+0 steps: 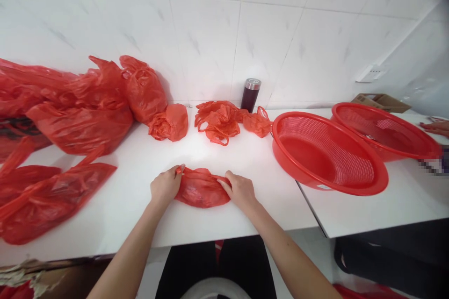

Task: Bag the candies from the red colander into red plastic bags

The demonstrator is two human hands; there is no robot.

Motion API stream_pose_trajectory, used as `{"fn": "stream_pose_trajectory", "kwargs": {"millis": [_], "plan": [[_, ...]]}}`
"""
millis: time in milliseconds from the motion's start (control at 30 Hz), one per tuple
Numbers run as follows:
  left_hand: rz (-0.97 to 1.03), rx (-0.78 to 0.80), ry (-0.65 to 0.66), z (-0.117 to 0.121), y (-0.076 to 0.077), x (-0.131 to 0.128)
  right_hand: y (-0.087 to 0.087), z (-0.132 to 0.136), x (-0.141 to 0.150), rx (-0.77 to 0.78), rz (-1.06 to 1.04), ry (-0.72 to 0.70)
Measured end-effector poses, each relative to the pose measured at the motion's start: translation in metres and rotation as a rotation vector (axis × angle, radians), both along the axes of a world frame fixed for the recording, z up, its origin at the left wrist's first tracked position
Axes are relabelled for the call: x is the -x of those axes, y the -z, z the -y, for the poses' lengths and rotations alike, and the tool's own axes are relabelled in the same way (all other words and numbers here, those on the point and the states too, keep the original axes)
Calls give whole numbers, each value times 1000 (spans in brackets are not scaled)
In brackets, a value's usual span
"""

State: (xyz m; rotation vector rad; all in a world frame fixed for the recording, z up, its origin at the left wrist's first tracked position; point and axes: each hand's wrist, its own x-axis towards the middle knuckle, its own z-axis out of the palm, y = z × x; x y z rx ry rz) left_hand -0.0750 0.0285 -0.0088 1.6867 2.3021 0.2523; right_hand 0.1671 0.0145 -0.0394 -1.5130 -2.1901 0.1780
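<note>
A small red plastic bag (203,190) lies on the white table in front of me, bulging with contents I cannot make out through the film. My left hand (165,186) pinches its left upper corner. On the opposite side, my right hand (240,188) is closed on the right edge, so the bag's top is stretched between both hands. Just beyond lie crumpled red plastic bags (219,120) with loop handles, and a bunched red bag (170,123) sits to their left.
Filled red bags (84,126) crowd the table's left side. A dark tumbler (250,95) stands against the tiled wall. Two red baskets (301,149) are on the right, with a cardboard box (382,102) behind. Another person's hand (438,127) shows at the far right.
</note>
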Motion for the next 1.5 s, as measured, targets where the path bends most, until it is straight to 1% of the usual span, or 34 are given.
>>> {"fn": "stream_pose_trajectory", "kwargs": {"millis": [133,267,367,467,567,600,633,667,700,733,767,800,833,867,933,1000,1033,1067,1133,1200,1267,1333,1400,1467,1500], "plan": [[0,-12,-60,-14,1,11,-1,15,-1,44,-31,-34],[13,-56,-98,-30,0,18,0,28,-5,119,-132,-84],[49,-96,-115,-37,-1,21,2,32,-9,133,-195,-108],[105,-143,-95,-36,-11,21,5,32,-12,107,-236,-78],[102,-311,-70,-25,-31,13,7,30,-14,98,-284,-30],[92,-384,-29,-20,-38,7,7,29,-14,107,-307,-24],[86,-427,75,-15,-44,-2,6,29,-15,120,-337,-28],[87,-427,233,-10,-49,-11,4,29,-16,135,-370,-39],[94,-384,419,-6,-53,-21,3,29,-17,150,-406,-50],[103,-300,604,-3,-55,-30,1,30,-18,162,-445,-57],[110,-210,735,-2,-57,-38,-1,31,-19,168,-487,-57],[113,-129,806,-2,-60,-44,-3,32,-20,163,-532,-45],[115,-78,814,-4,-63,-46,-4,32,-22,148,-579,-11],[115,-63,788,-7,-68,-46,-4,33,-24,135,-627,43],[122,-88,716,-11,-84,-39,-4,32,-27,145,-721,193],[147,-130,647,-11,-103,-27,-2,31,-29,217,-793,332],[169,-134,626,-9,-113,-20,-1,30,-30,261,-811,371],[196,-129,611,-7,-122,-12,0,29,-31,296,-819,384],[259,-132,560,-2,-138,9,2,28,-32,334,-800,361],[317,-192,443,4,-153,40,4,28,-33,348,-767,332],[350,-264,295,12,-170,81,5,29,-33,355,-747,333],[350,-318,160,25,-188,130,5,29,-32,355,-732,348],[314,-444,-33,41,-205,181,4,29,-30,350,-714,344],[248,-506,-157,57,-215,227,4,27,-29,336,-693,341],[200,-527,-216,64,-216,247,4,27,-28,333,-682,347]]}}
